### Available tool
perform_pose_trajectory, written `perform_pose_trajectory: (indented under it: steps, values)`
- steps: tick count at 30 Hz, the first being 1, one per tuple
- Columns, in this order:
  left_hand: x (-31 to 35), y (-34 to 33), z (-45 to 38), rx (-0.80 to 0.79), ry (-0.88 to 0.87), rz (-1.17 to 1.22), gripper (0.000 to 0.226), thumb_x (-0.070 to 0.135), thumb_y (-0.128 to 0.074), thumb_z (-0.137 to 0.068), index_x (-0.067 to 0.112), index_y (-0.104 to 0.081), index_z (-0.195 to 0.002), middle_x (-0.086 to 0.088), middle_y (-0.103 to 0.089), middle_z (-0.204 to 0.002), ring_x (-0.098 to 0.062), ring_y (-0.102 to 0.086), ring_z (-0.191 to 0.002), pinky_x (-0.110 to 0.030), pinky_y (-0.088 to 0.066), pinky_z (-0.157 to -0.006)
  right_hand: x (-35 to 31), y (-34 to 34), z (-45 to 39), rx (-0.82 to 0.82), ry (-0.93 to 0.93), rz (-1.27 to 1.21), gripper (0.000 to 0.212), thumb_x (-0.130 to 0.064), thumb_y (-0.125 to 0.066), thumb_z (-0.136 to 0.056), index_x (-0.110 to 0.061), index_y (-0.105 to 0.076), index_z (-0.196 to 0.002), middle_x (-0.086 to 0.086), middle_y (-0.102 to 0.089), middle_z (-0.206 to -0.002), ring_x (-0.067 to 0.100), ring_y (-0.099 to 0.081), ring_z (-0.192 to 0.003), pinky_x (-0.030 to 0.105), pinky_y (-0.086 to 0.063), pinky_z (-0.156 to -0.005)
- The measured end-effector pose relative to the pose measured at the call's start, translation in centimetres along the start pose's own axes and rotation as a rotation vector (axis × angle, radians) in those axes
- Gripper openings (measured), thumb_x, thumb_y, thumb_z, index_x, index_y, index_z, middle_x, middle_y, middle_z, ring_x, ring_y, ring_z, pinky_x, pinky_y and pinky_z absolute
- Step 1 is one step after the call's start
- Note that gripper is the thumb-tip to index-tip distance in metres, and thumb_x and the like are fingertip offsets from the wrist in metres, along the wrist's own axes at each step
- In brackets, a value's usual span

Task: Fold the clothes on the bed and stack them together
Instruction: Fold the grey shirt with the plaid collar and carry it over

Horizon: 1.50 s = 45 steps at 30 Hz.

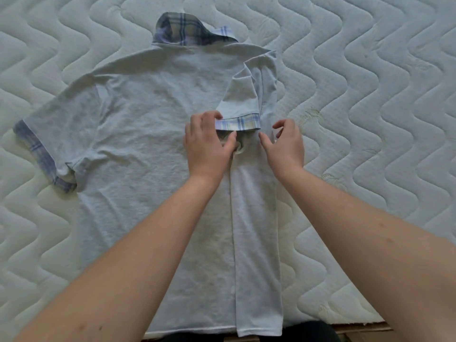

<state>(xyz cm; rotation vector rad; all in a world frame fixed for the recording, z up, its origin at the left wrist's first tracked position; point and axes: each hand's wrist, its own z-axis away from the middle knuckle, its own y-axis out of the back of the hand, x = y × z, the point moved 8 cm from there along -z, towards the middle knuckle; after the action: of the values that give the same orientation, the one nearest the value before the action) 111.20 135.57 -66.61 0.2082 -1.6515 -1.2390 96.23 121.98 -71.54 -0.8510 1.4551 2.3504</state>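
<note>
Both hands point(207, 141) curled at sleeve cuff point(238, 122)

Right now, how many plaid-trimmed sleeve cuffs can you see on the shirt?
2: the folded-in plaid sleeve cuff at centre by both hands, and the flat plaid sleeve cuff at far left.

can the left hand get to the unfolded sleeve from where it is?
Probably yes. The left hand rests by the folded cuff; only flat shirt lies between it and the spread sleeve at left, nothing blocking.
</note>
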Motion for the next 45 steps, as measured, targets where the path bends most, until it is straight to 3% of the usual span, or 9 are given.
perform_pose_trajectory:
  steps: [4, 9, 14, 20, 26, 30, 34, 40, 45]
  values:
    - [-1.4, -2.9, -3.5, -0.310, 0.023, -0.341, 0.057, 0.027, -0.069, -0.082, 0.027, -0.049, -0.136, -0.002, -0.051, -0.134, -0.024, -0.044, -0.125, -0.037, -0.031, -0.100, -1.8, -0.1, -0.7, -0.027, 0.056, -0.033, 0.033, -0.029, -0.068, -0.088, -0.018, -0.056, -0.116, -0.004, -0.052, -0.102, 0.019, -0.055, -0.100, 0.035, -0.045, -0.089]
    - [-3.2, -0.4, -6.7, -0.122, 0.264, 0.125, 0.021, 0.012, -0.050, -0.088, 0.020, -0.066, -0.098, 0.004, -0.066, -0.087, -0.016, -0.055, -0.080, -0.022, -0.038, -0.061, -3.0, -1.0, -2.1, -0.130, 0.111, -0.045, 0.026, -0.029, -0.064, -0.092, -0.019, -0.064, -0.116, -0.003, -0.059, -0.103, 0.021, -0.057, -0.104, 0.040, -0.046, -0.096]
    - [-6.6, 1.3, -9.3, -0.046, 0.413, 0.247, 0.021, 0.024, -0.052, -0.094, 0.021, -0.058, -0.074, 0.006, -0.056, -0.067, -0.019, -0.054, -0.076, -0.030, -0.036, -0.060, -3.0, -0.9, -3.1, -0.110, 0.101, -0.151, 0.034, -0.020, -0.060, -0.094, -0.017, -0.058, -0.128, 0.000, -0.061, -0.116, 0.020, -0.056, -0.108, 0.040, -0.045, -0.100]
    - [-10.2, 0.0, -8.1, -0.163, 0.605, 0.161, 0.040, 0.035, -0.040, -0.103, 0.003, -0.060, -0.089, -0.019, -0.065, -0.095, -0.036, -0.061, -0.097, -0.039, -0.044, -0.074, -2.5, -0.6, -3.4, -0.064, 0.074, -0.085, 0.049, -0.024, -0.063, -0.092, -0.017, -0.048, -0.138, 0.006, -0.048, -0.134, 0.021, -0.044, -0.124, 0.036, -0.034, -0.110]
    - [-5.3, 2.1, -7.3, 0.049, 0.198, -0.002, 0.033, 0.045, -0.052, -0.097, 0.013, -0.053, -0.095, 0.002, -0.052, -0.093, -0.018, -0.052, -0.082, -0.027, -0.035, -0.066, -2.7, -0.9, -4.1, -0.062, 0.076, -0.068, 0.043, -0.030, -0.064, -0.092, -0.020, -0.052, -0.132, 0.005, -0.048, -0.131, 0.021, -0.044, -0.121, 0.036, -0.036, -0.108]
    - [-5.1, -2.3, -6.8, -0.327, 0.405, 0.045, 0.041, 0.058, -0.061, -0.087, 0.018, -0.058, -0.092, 0.008, -0.060, -0.084, -0.013, -0.058, -0.079, -0.027, -0.043, -0.062, -2.8, -1.8, -4.5, -0.075, 0.066, -0.043, 0.039, -0.031, -0.062, -0.093, -0.022, -0.053, -0.130, 0.005, -0.045, -0.131, 0.020, -0.040, -0.122, 0.025, -0.029, -0.103]
    - [-6.4, -1.0, -6.4, -0.173, 0.465, 0.192, 0.010, 0.032, -0.058, -0.091, 0.024, -0.054, -0.086, 0.005, -0.068, -0.087, -0.017, -0.066, -0.089, -0.030, -0.048, -0.068, -2.4, -2.2, -5.1, -0.104, 0.030, -0.044, 0.035, -0.030, -0.059, -0.094, -0.025, -0.054, -0.129, 0.004, -0.043, -0.129, 0.021, -0.039, -0.121, 0.023, -0.026, -0.100]
    - [-5.9, -2.1, -4.0, -0.358, 0.324, 0.084, 0.050, 0.063, -0.067, -0.080, 0.026, -0.056, -0.113, 0.014, -0.058, -0.077, -0.013, -0.063, -0.084, -0.034, -0.048, -0.076, -2.0, -2.1, -5.7, -0.142, 0.010, -0.107, 0.030, -0.021, -0.056, -0.096, -0.025, -0.058, -0.126, 0.002, -0.040, -0.123, 0.023, -0.045, -0.119, 0.035, -0.035, -0.110]
    - [-6.9, 0.4, -3.4, -0.088, 0.356, 0.278, 0.016, 0.036, -0.061, -0.093, 0.021, -0.065, -0.090, 0.008, -0.062, -0.073, -0.012, -0.059, -0.070, -0.030, -0.048, -0.063, -2.0, -2.1, -5.9, -0.175, 0.033, -0.117, 0.032, -0.014, -0.057, -0.095, -0.026, -0.060, -0.124, -0.001, -0.037, -0.116, 0.023, -0.049, -0.116, 0.035, -0.038, -0.110]
